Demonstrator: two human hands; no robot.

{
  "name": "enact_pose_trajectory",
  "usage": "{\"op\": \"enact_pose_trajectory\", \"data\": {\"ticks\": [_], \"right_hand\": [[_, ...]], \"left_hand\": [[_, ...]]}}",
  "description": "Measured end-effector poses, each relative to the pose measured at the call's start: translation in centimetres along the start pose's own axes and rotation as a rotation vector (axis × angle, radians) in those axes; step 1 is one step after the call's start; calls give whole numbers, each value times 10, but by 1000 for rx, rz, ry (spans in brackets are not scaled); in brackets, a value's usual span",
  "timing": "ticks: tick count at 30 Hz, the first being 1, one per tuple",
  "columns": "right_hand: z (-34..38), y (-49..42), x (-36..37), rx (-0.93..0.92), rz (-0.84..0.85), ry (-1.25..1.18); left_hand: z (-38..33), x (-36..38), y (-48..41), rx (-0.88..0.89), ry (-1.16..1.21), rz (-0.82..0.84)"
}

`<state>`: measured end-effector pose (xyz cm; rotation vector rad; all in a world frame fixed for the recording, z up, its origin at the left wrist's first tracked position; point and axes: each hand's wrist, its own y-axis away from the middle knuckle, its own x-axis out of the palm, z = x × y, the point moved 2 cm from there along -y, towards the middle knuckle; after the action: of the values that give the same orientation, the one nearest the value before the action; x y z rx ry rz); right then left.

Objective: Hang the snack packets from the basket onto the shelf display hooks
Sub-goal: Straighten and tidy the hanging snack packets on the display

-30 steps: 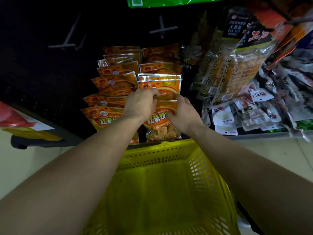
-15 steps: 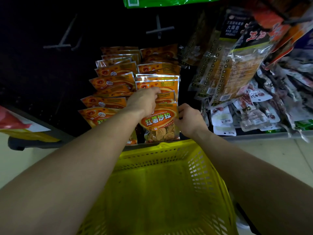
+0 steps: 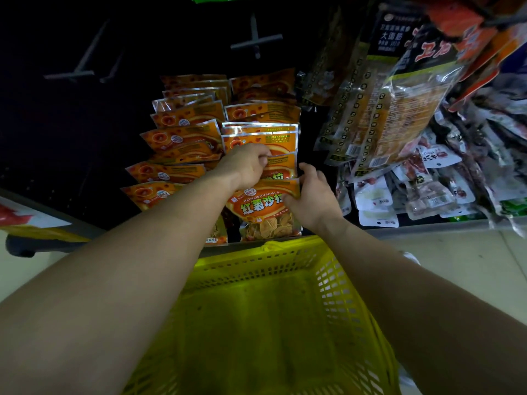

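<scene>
Both hands at the orange packet column, basket under my forearms.

My right hand [image 3: 310,195] grips the right edge of the front packet [image 3: 265,212], fingers curled onto its face, thumb raised beside it. That packet hangs upright between the two hands, chip window at the bottom. My left hand [image 3: 245,166] sits just above and left of it, fingers bunched tight against the tops of the hung packets [image 3: 262,138] behind. I cannot tell whether they pinch a packet or only press it. A second orange column [image 3: 182,138] fans out left of the left hand. Far above both hands, two bare hooks [image 3: 255,41] stick out of the dark shelf panel. Right of the right hand hang long clear snack strips [image 3: 399,109], with white pouches [image 3: 373,195] under them. The yellow basket [image 3: 271,249] lies below the wrists, its rim just under the front packet.
</scene>
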<state>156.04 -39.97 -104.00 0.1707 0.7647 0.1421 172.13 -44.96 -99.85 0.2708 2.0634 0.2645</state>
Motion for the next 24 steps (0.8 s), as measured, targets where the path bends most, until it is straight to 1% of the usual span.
{"op": "enact_pose_trajectory", "data": {"ticks": [4, 7, 10, 12, 14, 19, 24], "right_hand": [[5, 2, -3, -35, -49, 24], [12, 2, -8, -132, -73, 101], [20, -3, -11, -213, -17, 236], [23, -6, -11, -219, 26, 296], [23, -8, -10, -220, 30, 334], [19, -12, -6, -184, 66, 349], [19, -13, -3, -171, 57, 369]], "left_hand": [[0, -6, 3, 9, 34, -22], [0, -10, 10, 41, 37, -49], [4, -12, 13, 55, -33, -33], [5, -12, 13, 47, -53, -23], [4, -12, 12, 19, -21, 8], [4, -6, 8, -42, 33, 128], [1, -1, 5, -96, 70, 174]]}}
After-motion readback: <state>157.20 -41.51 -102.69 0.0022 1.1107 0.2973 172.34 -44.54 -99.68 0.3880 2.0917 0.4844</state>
